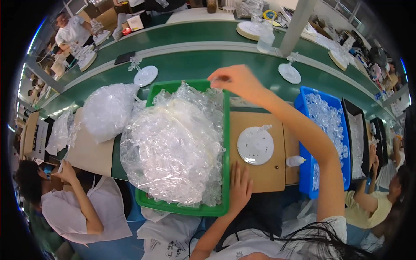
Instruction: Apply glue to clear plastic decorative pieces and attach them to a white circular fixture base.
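One green tray [229, 130], two hands

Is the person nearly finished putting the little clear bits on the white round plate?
Not nearly, it seems. The white disc on the cardboard has only a few clear pieces on its top edge. The right hand is pinching one small clear piece over the far corner of the green tray, while the left hand rests flat beside it. The tray's bag of clear pieces looks full.
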`<state>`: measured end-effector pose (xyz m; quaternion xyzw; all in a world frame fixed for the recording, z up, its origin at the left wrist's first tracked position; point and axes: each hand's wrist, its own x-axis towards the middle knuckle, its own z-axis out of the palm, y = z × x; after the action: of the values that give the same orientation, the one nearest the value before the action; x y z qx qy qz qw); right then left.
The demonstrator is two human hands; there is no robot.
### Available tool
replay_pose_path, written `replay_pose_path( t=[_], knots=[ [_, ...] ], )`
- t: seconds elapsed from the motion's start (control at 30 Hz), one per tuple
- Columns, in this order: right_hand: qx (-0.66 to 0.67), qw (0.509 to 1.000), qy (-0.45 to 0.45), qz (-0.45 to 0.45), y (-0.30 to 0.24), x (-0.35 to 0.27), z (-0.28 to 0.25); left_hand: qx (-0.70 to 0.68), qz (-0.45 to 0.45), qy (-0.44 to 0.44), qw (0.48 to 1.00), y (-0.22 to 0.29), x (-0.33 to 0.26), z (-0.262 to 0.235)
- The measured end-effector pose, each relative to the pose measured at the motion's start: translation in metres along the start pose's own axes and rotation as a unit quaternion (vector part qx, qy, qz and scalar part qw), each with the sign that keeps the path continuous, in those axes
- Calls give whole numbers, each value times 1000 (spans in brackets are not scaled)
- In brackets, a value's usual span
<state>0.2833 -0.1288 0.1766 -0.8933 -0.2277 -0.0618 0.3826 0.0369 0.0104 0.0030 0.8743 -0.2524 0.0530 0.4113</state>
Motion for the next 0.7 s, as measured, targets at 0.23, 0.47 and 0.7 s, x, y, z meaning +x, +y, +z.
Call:
replay_pose_path(
  t=[0.23,0.47,0.7],
  knots=[
    [492,766,253,326,-68,-228,0,70,27,-12,997,-21,33,2],
    [649,585,309,375,-41,-305,72,51,-10,-34,998,12,-8,3],
    [382,761,336,403,-51,-273,103,-27,14,-31,999,6,-29,1]
  ],
)
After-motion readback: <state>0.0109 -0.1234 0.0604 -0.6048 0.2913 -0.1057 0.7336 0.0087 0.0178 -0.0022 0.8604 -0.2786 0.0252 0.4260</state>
